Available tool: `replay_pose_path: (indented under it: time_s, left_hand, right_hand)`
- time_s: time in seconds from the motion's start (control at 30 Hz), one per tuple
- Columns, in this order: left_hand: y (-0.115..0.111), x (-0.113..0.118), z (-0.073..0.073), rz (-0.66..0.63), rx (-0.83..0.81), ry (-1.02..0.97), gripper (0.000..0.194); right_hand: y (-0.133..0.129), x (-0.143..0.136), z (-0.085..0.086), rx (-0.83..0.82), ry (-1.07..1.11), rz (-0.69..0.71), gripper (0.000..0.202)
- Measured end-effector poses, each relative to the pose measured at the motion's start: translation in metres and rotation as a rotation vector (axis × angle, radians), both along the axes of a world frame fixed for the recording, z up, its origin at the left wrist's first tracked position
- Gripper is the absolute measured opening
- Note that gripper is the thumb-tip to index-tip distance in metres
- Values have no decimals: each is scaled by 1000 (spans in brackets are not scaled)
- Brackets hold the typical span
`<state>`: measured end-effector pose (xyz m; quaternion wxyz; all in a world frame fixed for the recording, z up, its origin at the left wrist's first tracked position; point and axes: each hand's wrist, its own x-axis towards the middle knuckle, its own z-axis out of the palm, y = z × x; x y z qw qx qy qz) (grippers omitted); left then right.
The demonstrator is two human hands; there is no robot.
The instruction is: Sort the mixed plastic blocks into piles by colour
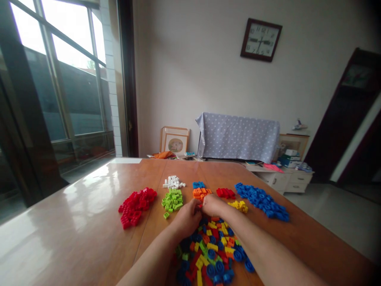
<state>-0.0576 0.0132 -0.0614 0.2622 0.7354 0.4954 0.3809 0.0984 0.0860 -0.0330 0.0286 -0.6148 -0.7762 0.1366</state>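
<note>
Bricks in loose colour groups cover the far half of a brown table (89,230) as my two hands meet low over the near edge of the orange bricks (201,193). My left hand (189,217) has its fingers curled inward; my right hand (212,205) is bent over toward it, fingertips hidden. A speck of orange-red shows between them, but whether either hand is pinching a piece, I cannot tell.

Below my wrists lies the mixed pile (212,246), with yellow, red, green, orange and blue jumbled together. Beyond it, small blue bricks (199,184) sit just behind the orange ones. Green bricks (173,200) and white bricks (174,182) stand to the left, with a large red heap (137,204) farther out; to the right are a small red cluster (225,193), yellow bricks (239,206) and a long spread of blue pieces (262,200).

By my reading, the step in hand is sorting by colour, at the orange group, partway through with much of the pile still mixed. The next move calls for a light fingertip grip, setting a piece with its colour without nudging neighbouring groups.
</note>
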Motion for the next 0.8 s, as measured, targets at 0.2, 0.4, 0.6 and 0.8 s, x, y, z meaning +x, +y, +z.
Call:
replay_pose_path:
  time_s: [0.2,0.4,0.6,0.8]
  left_hand:
    - [-2,1,1,35,-52,-17,35]
    - [-2,1,1,33,-82,-29,33]
    - [-1,1,3,40,-60,26,34]
    - [-3,2,6,43,-87,37,38]
  right_hand:
    - [37,42,21,65,-4,-101,31]
    - [82,93,34,149,-51,-266,36]
    - [104,108,18,147,-100,-325,32]
    - [111,114,11,134,-130,-330,32]
